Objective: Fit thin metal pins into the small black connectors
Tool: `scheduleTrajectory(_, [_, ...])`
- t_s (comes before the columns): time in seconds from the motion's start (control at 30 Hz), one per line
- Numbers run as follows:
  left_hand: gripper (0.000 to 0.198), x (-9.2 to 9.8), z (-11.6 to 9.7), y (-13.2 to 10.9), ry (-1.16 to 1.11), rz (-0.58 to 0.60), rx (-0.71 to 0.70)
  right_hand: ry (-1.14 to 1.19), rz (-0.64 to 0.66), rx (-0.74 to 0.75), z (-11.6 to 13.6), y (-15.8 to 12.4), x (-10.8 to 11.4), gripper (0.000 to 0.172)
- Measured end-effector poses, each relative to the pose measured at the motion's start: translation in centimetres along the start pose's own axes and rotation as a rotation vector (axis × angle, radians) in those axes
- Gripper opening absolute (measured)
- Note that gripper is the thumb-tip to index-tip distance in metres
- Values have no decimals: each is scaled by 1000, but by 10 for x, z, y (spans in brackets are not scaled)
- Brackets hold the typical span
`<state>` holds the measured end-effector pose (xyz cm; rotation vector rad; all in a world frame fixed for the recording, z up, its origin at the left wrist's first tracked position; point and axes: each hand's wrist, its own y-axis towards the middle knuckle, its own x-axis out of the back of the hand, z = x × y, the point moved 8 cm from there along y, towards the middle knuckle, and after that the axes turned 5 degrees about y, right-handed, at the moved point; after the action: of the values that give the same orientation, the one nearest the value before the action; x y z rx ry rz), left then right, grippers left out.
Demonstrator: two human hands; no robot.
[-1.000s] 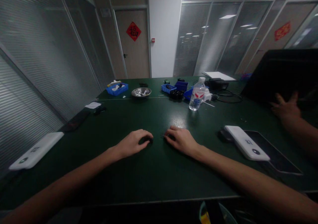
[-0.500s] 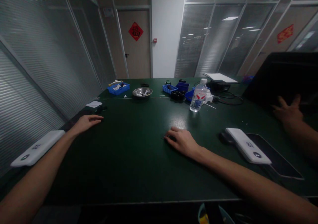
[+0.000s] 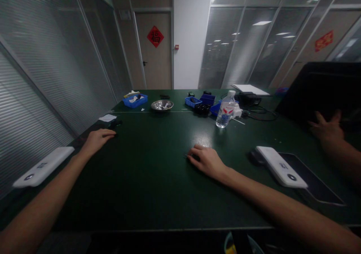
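- Table [image 3: 158,194]: dark green, in a glass-walled room; door [image 3: 154,51] at 12 o'clock.
- Left hand [image 3: 97,140], 10 o'clock: flat, loosely spread, holding nothing; black part [image 3: 115,123] just past the fingertips.
- Blue bin [image 3: 134,100], 11 o'clock: white pieces inside.
- Bowl [image 3: 161,105]: contents unclear.
- Right hand [image 3: 205,160], centre: curled over dark piece [image 3: 194,157]; cannot tell whether it grips.
- Bottle [image 3: 225,113], 1 o'clock: clear, upright.

Dark green counter [image 3: 158,194] bore: water bottle [image 3: 225,114], steel bowl [image 3: 161,105], blue bin [image 3: 135,100], white device [image 3: 42,166] at left edge, small dark part [image 3: 195,157] mid-counter.
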<state>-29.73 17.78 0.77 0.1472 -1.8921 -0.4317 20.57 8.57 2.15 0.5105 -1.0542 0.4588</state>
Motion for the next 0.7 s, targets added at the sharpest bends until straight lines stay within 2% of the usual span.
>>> scheduleTrajectory(0.13, [60, 0, -6, 0, 55, -4, -37, -7, -6, 6, -1, 0, 0, 22])
scheduleTrajectory(0.37, [55, -4, 0, 5, 114, -4, -62, 12, 5, 1, 1, 0, 1, 24])
scheduleTrajectory(0.53, [48, -5, 3, 4, 161, 13, -7, 3, -5, 9, 2, -1, 1, 23])
scheduleTrajectory(0.7, [43, 0, -5, -3, 184, 26, 44, 17, 13, -1, 3, -1, 2, 24])
